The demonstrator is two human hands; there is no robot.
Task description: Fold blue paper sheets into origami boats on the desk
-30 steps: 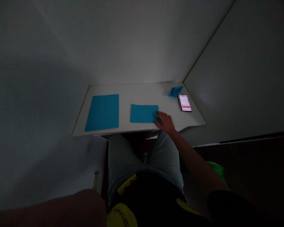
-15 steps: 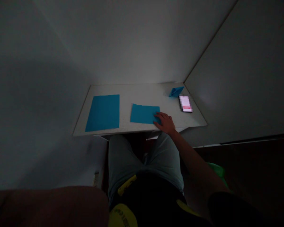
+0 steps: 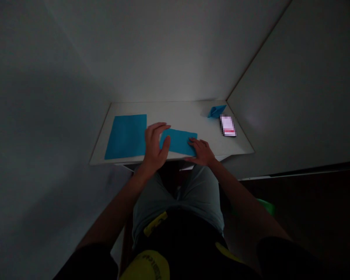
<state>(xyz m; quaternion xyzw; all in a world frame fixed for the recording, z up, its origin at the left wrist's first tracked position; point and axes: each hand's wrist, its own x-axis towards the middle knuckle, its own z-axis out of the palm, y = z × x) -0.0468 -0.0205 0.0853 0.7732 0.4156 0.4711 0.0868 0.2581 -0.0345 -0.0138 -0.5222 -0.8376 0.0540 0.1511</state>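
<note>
Dim view down onto a narrow white desk [image 3: 181, 112] w/ blue paper. The small sheet [image 3: 179, 140] lies a bit askew nr the front edge, approx. mid-desk, btwn the two hands. R hand [image 3: 202, 152] rests on its R end, fingers slightly spread, thumb out toward the desk edge. L hand [image 3: 156, 144] is at its L end, thumb & fingers wide apart; can't tell if it touches the paper. The big sheet [image 3: 126, 136] lies flat on the L, partly behind L hand. Far R: a folded piece [image 3: 216, 111], w/ a lit phone [image 3: 228, 125] just beside it, screen pixelated.
</note>
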